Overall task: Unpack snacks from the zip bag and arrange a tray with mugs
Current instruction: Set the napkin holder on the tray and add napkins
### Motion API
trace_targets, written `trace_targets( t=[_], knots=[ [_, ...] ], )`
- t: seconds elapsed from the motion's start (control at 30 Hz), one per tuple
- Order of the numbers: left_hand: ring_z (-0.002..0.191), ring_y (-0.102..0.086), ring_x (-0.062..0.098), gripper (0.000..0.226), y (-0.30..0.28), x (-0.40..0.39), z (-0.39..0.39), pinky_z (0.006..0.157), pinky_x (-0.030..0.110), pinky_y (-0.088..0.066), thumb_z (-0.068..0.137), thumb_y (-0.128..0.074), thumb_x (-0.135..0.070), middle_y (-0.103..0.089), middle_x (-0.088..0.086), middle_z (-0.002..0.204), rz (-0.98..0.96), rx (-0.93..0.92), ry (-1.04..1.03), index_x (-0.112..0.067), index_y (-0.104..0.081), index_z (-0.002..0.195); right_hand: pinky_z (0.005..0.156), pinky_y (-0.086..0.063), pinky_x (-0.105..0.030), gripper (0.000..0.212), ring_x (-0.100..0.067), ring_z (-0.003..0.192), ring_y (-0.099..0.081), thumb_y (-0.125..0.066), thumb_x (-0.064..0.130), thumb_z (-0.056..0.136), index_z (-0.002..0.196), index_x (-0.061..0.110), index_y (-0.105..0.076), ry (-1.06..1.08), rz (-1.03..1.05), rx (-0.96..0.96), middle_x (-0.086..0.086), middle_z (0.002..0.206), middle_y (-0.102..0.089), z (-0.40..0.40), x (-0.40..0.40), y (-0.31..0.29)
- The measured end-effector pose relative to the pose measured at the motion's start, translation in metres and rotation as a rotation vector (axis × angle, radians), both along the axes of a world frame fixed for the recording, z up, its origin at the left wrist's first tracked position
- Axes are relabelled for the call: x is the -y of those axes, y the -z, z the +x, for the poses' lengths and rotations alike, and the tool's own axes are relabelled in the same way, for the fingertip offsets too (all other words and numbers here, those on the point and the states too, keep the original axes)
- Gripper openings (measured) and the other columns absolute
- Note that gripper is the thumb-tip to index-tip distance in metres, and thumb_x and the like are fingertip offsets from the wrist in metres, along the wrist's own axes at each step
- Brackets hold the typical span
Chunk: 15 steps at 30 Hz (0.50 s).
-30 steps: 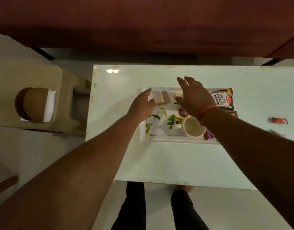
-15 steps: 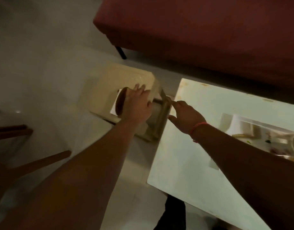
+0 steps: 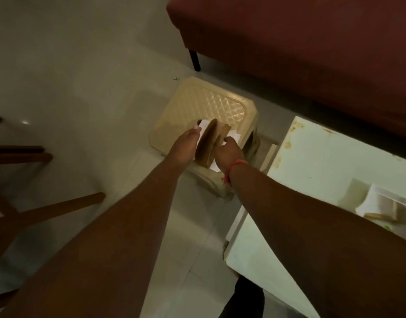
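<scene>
A brown wooden napkin holder with white napkins in it stands on a cream plastic stool left of the table. My left hand presses its left side and my right hand, with a red thread at the wrist, grips its right side. The white tray lies on the white table at the far right, only its left corner in view, with a beige piece inside. No mugs, snacks or zip bag show.
A dark red sofa runs along the back, its black leg just beyond the stool. Wooden chair legs cross the pale floor at the left. My dark trouser leg shows below the table edge.
The view swung left from the tray to the stool. Both hands left the tray, reached over the table edge and closed on the napkin holder from either side.
</scene>
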<state>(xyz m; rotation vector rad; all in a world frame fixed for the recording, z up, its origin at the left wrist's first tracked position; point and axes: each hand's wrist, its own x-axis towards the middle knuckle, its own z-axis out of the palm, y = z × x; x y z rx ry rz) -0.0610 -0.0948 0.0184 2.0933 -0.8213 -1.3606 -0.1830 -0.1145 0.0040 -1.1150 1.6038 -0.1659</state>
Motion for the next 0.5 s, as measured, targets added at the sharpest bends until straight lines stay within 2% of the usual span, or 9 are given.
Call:
trace_targets(
  t=[0.13, 0.23, 0.27, 0.37, 0.43, 0.5],
  knots=[
    [0.13, -0.051, 0.021, 0.063, 0.001, 0.001, -0.002, 0.113, 0.047, -0.036, 0.092, -0.026, -0.065, -0.054, 0.002, 0.143, 0.049, -0.09, 0.028, -0.031, -0.053, 0.137, 0.081, -0.042, -0.023, 0.047, -0.028, 0.125, -0.052, -0.041, 0.012, 0.102, 0.148, 0.013, -0.037, 0.091, 0.074, 0.145, -0.012, 0.143, -0.051, 0.011, -0.003, -0.001],
    [0.126, -0.053, 0.02, 0.065, -0.008, 0.002, -0.01, 0.111, 0.045, -0.039, 0.095, -0.02, -0.066, -0.057, 0.001, 0.139, 0.021, -0.115, -0.018, -0.029, -0.055, 0.136, 0.062, -0.045, -0.02, 0.042, -0.024, 0.109, -0.062, -0.049, 0.018, 0.098, 0.14, 0.018, -0.049, 0.152, 0.049, 0.206, -0.007, 0.128, -0.064, 0.014, -0.005, 0.001],
    [0.123, -0.055, 0.019, 0.063, -0.008, 0.002, -0.014, 0.109, 0.042, -0.042, 0.099, -0.019, -0.062, -0.06, 0.0, 0.134, 0.004, -0.129, -0.04, -0.026, -0.056, 0.135, 0.063, -0.047, -0.022, 0.039, -0.022, 0.103, -0.065, -0.053, 0.021, 0.094, 0.133, 0.02, -0.055, 0.156, 0.023, 0.209, -0.004, 0.12, -0.068, 0.013, -0.006, 0.002],
    [0.109, -0.061, 0.014, 0.061, -0.011, 0.001, -0.033, 0.095, 0.035, -0.049, 0.102, -0.014, -0.056, -0.064, -0.007, 0.113, -0.045, -0.164, -0.081, -0.025, -0.06, 0.128, 0.076, -0.061, -0.036, 0.035, -0.019, 0.091, -0.071, -0.055, 0.025, 0.085, 0.119, 0.028, -0.061, 0.2, -0.029, 0.252, 0.004, 0.101, -0.073, 0.002, -0.008, 0.006],
    [0.105, -0.063, 0.011, 0.06, -0.014, -0.001, -0.052, 0.088, 0.032, -0.05, 0.101, -0.015, -0.057, -0.066, -0.011, 0.105, -0.051, -0.2, -0.129, -0.027, -0.062, 0.122, 0.08, -0.061, -0.041, 0.038, -0.021, 0.092, -0.071, -0.054, 0.021, 0.084, 0.12, 0.029, -0.06, 0.227, -0.038, 0.275, 0.002, 0.103, -0.072, -0.016, -0.01, 0.005],
    [0.103, -0.064, 0.011, 0.059, -0.018, -0.003, -0.076, 0.089, 0.034, -0.049, 0.101, -0.015, -0.058, -0.067, -0.011, 0.106, -0.041, -0.231, -0.171, -0.028, -0.062, 0.119, 0.082, -0.061, -0.044, 0.042, -0.024, 0.094, -0.071, -0.053, 0.017, 0.083, 0.124, 0.029, -0.058, 0.244, -0.052, 0.281, 0.0, 0.108, -0.071, -0.038, -0.014, 0.002]
  ],
)
